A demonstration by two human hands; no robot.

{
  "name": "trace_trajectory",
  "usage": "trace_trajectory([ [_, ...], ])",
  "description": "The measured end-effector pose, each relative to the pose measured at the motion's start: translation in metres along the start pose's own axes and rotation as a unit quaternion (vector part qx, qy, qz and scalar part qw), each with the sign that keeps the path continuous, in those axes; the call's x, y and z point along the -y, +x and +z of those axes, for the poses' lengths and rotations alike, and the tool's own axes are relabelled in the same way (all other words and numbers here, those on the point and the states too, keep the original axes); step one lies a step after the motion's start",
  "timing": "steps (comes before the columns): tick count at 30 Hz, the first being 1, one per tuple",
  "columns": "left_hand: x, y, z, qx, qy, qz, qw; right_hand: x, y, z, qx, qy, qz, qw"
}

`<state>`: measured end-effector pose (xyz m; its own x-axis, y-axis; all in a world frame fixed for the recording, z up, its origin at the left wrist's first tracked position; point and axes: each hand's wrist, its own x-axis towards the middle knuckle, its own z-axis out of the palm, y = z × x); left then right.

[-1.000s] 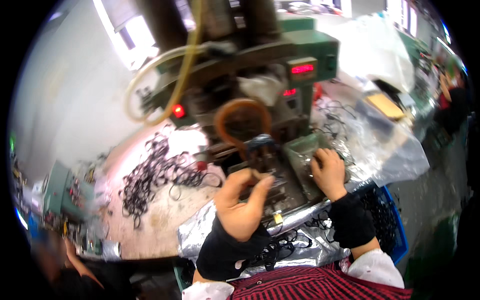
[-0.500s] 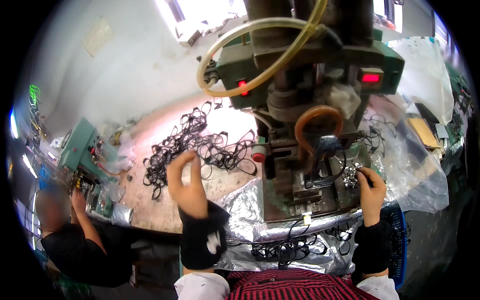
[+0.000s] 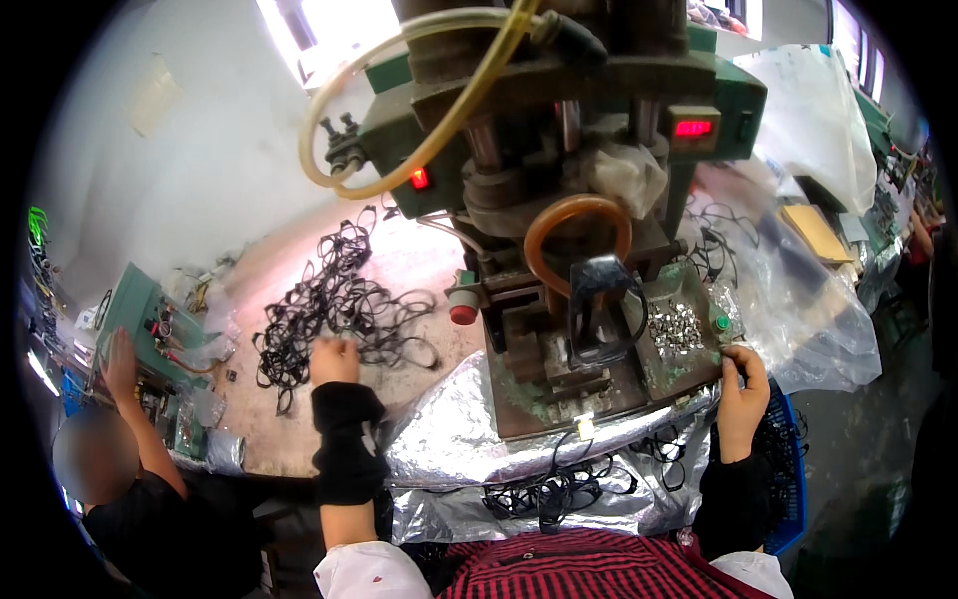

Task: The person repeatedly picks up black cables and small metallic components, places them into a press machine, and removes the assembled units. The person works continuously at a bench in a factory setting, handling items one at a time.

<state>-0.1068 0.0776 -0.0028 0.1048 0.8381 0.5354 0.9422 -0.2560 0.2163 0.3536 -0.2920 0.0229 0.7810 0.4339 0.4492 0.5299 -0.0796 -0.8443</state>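
Note:
My left hand [image 3: 334, 361] is at the near edge of a heap of black looped cords [image 3: 339, 290] on the table. Its fingers are curled, and what they hold, if anything, is hidden. My right hand [image 3: 743, 404] is beside the right corner of the machine's base plate, near a green button [image 3: 721, 322] and a pile of small shiny metal parts [image 3: 676, 327]. Thumb and fingers are bent together; whatever may be between them is too small to make out. A black looped cord [image 3: 599, 311] sits at the press's work spot, untouched by either hand.
The green press [image 3: 569, 120] stands ahead, with a red button [image 3: 462, 307] on its left. Silver foil [image 3: 439, 424] covers the front edge, with more cords [image 3: 559, 489] below. A blue basket [image 3: 793, 479] stands at right. A co-worker [image 3: 170, 519] works at left.
My left hand has moved down and left, to the cord heap. My right hand has drawn back from the metal parts to the plate's corner. The view has shifted.

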Motion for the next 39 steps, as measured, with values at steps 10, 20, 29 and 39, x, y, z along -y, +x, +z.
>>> trace_trajectory([
  [10, -0.110, 0.035, -0.105, -0.039, -0.176, 0.170, 0.969, 0.107, 0.030, 0.078, 0.138, 0.139, -0.140, 0.971],
  [20, -0.133, -0.006, -0.064, 0.165, -0.792, -0.232, 0.540, 0.122, 0.018, 0.095, 0.228, 0.387, 0.102, 0.887],
  [29, -0.169, -0.037, -0.113, 0.163, -0.807, -0.276, 0.496, 0.146, -0.003, 0.081, 0.236, 0.329, 0.036, 0.914],
  [39, -0.297, -0.074, -0.178, 0.136, -0.680, 0.083, 0.715, 0.009, 0.045, 0.067, 0.067, -0.291, -0.190, 0.936],
])
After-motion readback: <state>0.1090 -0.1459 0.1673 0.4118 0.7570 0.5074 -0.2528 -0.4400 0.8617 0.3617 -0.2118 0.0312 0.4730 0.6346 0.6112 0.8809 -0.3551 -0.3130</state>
